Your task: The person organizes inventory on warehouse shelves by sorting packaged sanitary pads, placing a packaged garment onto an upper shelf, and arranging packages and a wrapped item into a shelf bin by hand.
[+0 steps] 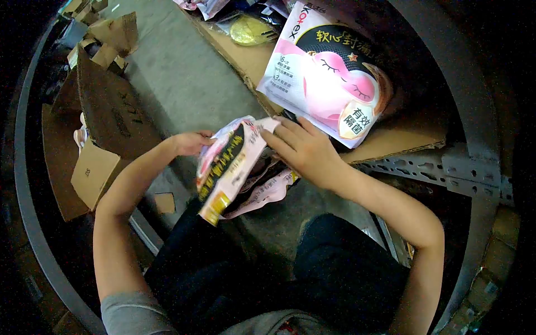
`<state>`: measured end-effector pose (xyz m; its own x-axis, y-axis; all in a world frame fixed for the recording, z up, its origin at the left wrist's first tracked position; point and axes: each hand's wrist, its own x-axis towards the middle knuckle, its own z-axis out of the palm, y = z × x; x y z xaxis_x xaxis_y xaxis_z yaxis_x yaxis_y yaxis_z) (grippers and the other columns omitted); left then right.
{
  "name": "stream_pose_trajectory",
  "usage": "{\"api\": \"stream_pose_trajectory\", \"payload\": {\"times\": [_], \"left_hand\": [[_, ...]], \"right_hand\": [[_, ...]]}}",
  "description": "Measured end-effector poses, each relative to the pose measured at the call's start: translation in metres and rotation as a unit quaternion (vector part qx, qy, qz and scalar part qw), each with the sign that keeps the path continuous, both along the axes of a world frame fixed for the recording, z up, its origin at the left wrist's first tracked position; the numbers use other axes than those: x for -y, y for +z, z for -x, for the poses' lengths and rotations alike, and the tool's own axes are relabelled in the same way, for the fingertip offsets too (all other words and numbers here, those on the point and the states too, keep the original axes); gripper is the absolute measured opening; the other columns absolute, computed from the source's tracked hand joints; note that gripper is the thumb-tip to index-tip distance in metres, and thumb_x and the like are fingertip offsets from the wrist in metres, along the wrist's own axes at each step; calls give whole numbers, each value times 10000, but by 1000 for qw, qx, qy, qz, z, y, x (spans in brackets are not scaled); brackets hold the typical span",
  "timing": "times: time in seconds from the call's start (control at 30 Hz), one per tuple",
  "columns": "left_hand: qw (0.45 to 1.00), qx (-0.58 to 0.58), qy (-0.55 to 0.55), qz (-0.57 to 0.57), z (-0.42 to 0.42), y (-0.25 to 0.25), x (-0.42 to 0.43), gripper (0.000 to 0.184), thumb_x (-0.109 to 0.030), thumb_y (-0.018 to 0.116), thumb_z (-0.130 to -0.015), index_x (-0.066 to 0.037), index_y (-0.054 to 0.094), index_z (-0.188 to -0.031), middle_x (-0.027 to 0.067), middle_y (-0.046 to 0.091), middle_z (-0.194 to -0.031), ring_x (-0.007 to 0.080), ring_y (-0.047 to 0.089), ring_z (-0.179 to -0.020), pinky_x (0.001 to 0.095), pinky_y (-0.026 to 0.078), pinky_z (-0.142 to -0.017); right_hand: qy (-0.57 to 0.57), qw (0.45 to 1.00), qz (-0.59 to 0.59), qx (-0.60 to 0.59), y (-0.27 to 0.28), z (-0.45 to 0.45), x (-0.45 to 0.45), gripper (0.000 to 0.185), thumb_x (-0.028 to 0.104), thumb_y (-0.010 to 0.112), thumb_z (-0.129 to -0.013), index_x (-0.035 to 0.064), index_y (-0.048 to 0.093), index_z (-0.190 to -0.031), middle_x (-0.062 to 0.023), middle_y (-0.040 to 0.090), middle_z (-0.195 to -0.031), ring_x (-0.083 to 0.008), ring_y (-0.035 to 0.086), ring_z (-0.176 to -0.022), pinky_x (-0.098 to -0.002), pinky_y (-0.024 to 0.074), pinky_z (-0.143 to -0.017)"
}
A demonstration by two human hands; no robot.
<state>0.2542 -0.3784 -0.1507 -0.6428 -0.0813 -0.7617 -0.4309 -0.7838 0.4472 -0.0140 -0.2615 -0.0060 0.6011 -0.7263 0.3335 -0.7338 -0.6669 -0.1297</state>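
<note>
- The held package (233,167) is pale pink, with black band and yellow letters.
- The big package (326,75) is pink and white, with black dotted part, golden letters and one orange star.
- The carton (111,100) is brown with black print.
- The floor (173,61) is grey.
- The sleeve (134,312) is grey.

Single view, head-mounted: the camera looks steeply down and forward from above the wearer's dark-trousered legs (346,262). Both bare forearms enter from the lower sides, close to the lens. Farther forward lies the grey concrete floor (167,61). The wide, curved field darkens at its corners. No second view shares this coverage.
</note>
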Motion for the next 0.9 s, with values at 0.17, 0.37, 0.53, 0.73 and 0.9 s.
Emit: {"api": "stream_pose_trajectory", "payload": {"times": [0.17, 0.37, 0.53, 0.73, 0.9], "left_hand": [[979, 53, -103, 170, 28, -13, -16, 333, -237, 552, -731, -72, 472, -1008, 26, 538, -915, 131, 520, -790, 296, 443, -617], [795, 76, -223, 559, 40, -34, -16, 392, -319, 544, -717, -70, 474, -1011, 50, 552, -872, 151, 514, -724, 294, 418, -638], [851, 63, -247, 460, 49, -5, -24, 377, -345, 489, -745, -55, 486, -985, 117, 548, -913, 233, 523, -818, 326, 411, -686], [750, -68, -340, 563, 55, 7, -54, 376, -326, 470, -724, 0, 462, -913, 175, 535, -823, 283, 526, -761, 360, 419, -635], [625, 75, -403, 664, 86, 53, -107, 310, -237, 484, -704, -34, 438, -933, 171, 500, -880, 284, 522, -776, 367, 440, -616]], "right_hand": [[31, 999, 3, -16, -14, -7, -9, 177, 137, 473, -615, 56, 499, -770, -52, 518, -649, -206, 502, -697, -381, 365, -720], [26, 996, -9, -80, -16, -15, -11, 90, 128, 471, -613, 56, 493, -662, -49, 504, -582, -200, 493, -680, -440, 334, -783], [19, 994, 16, -103, -13, -12, -26, 180, 124, 476, -612, 39, 522, -764, -32, 436, -543, -183, 453, -594, -493, 287, -839], [61, 987, -1, -151, -21, 4, -69, 195, 130, 480, -599, 39, 520, -767, -35, 416, -541, -173, 434, -555, -498, 323, -792], [-136, 856, -485, -118, -43, 19, -105, 312, 309, 508, -696, 10, 499, -786, -121, 514, -649, -263, 515, -674, -412, 396, -636]]}}
